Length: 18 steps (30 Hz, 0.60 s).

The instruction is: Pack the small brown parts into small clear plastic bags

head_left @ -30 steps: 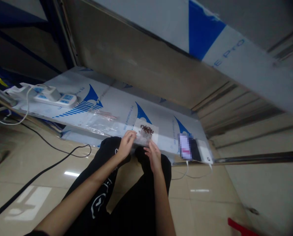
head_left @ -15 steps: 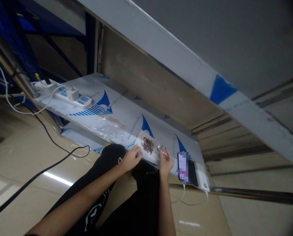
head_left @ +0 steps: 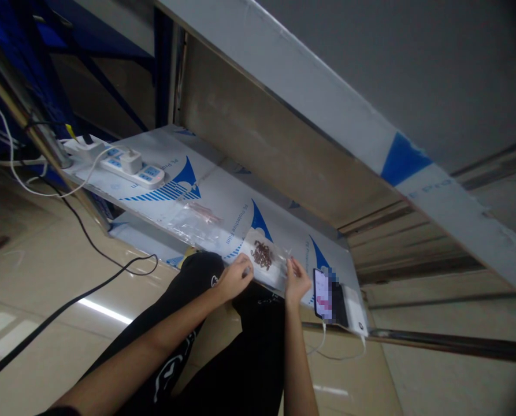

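A pile of small dark-brown pieces (head_left: 263,255) lies on a white sheet or shallow tray (head_left: 275,278) near the shelf's front edge. Their exact kind is too small to make out. My left hand (head_left: 236,277) is closed at the left side of the pile, its fingers curled round something small and greyish that is mostly hidden. To the right of the pile, my right hand (head_left: 298,282) pinches what looks like a clear plastic bag (head_left: 289,258). More clear plastic bags (head_left: 197,222), with something pinkish-brown in or under them, lie flat to the left.
A phone (head_left: 322,293) and a white power bank (head_left: 355,309) with cables rest at the shelf's right end. A white power strip (head_left: 132,167) with plugged-in chargers sits at the left. An upper shelf edge (head_left: 318,75) slants overhead. A black cable (head_left: 88,297) runs across the floor.
My right hand has moved slightly right, away from the pile, and the brown bits near its fingertips no longer show. My left hand has barely moved. The view has shifted a little.
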Each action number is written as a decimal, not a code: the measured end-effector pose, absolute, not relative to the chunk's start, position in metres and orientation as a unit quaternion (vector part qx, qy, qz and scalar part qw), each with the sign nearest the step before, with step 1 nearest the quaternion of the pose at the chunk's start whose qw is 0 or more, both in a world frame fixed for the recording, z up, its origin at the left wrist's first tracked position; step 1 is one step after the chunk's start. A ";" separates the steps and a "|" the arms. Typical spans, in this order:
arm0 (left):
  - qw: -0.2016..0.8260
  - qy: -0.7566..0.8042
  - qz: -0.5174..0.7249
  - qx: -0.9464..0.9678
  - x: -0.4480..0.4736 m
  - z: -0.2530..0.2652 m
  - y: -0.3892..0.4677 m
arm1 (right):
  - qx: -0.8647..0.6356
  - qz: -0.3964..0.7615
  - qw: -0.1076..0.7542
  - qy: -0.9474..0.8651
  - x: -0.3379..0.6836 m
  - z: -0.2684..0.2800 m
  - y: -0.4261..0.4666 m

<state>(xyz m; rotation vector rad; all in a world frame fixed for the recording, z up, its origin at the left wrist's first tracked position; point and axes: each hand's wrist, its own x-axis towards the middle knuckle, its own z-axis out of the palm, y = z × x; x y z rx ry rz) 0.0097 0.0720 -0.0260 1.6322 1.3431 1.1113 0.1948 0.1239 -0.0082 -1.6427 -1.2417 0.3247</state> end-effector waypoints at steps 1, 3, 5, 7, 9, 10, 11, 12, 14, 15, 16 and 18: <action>0.366 0.522 0.432 0.638 0.010 -0.026 0.072 | -0.677 0.136 0.510 -0.512 0.195 -0.009 0.124; 0.366 0.521 0.431 0.640 0.010 -0.026 0.072 | -0.668 0.124 0.524 -0.514 0.195 -0.011 0.122; 0.364 0.520 0.434 0.639 0.011 -0.026 0.072 | -0.662 0.107 0.530 -0.519 0.195 -0.013 0.121; 0.362 0.521 0.437 0.637 0.012 -0.026 0.073 | -0.666 0.099 0.520 -0.526 0.196 -0.017 0.119; 0.363 0.522 0.435 0.638 0.012 -0.026 0.073 | -0.669 0.097 0.509 -0.532 0.196 -0.020 0.118; 0.364 0.523 0.431 0.639 0.012 -0.026 0.073 | -0.669 0.099 0.507 -0.535 0.196 -0.021 0.118; 0.366 0.523 0.427 0.640 0.012 -0.026 0.073 | -0.668 0.105 0.503 -0.538 0.196 -0.023 0.118; 0.366 0.523 0.423 0.642 0.012 -0.025 0.073 | -0.669 0.115 0.496 -0.541 0.195 -0.024 0.119; 0.365 0.523 0.418 0.647 0.011 -0.025 0.072 | -0.679 0.146 0.465 -0.549 0.194 -0.029 0.121; 0.365 0.522 0.416 0.649 0.011 -0.025 0.072 | -0.684 0.164 0.445 -0.554 0.193 -0.032 0.122; 0.365 0.521 0.413 0.652 0.011 -0.025 0.072 | -0.688 0.183 0.428 -0.557 0.193 -0.036 0.124; 0.365 0.518 0.408 0.657 0.011 -0.025 0.072 | -0.683 0.219 0.409 -0.564 0.193 -0.043 0.127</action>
